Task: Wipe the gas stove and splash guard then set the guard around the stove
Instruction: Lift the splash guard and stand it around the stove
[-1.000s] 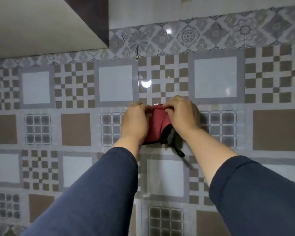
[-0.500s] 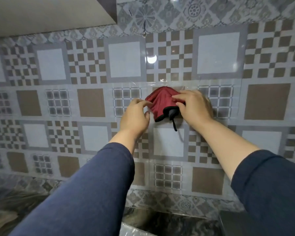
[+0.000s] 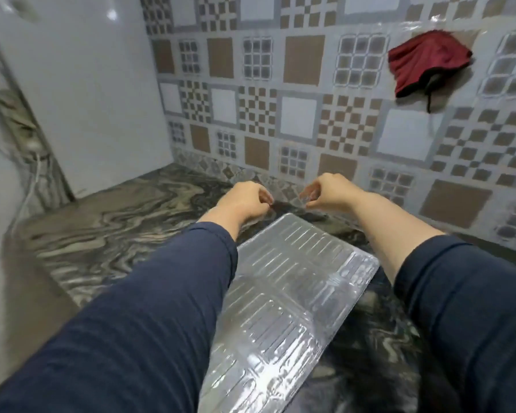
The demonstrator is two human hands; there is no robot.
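Observation:
A silver ribbed foil splash guard (image 3: 295,293) lies flat on the dark marbled countertop (image 3: 116,222), running from the near edge toward the tiled wall. My left hand (image 3: 242,201) hovers just past the guard's far end with its fingers curled together and nothing in it. My right hand (image 3: 331,192) is level with it, a hand's width to the right, loosely curled with a gap between thumb and fingers, also holding nothing. A red cloth with a black trim (image 3: 423,61) hangs on the wall at the upper right, well above both hands. No gas stove is in view.
The patterned tiled wall (image 3: 304,61) stands behind the counter. A white panel (image 3: 87,84) closes the counter's left end, with cables (image 3: 27,162) trailing beside it. My blue sleeves cover the guard's left edge and part of the counter on the right.
Both hands let go of the red cloth, which stays hanging on the wall. They dropped to just above the guard's far end, and my view tilted down to the counter.

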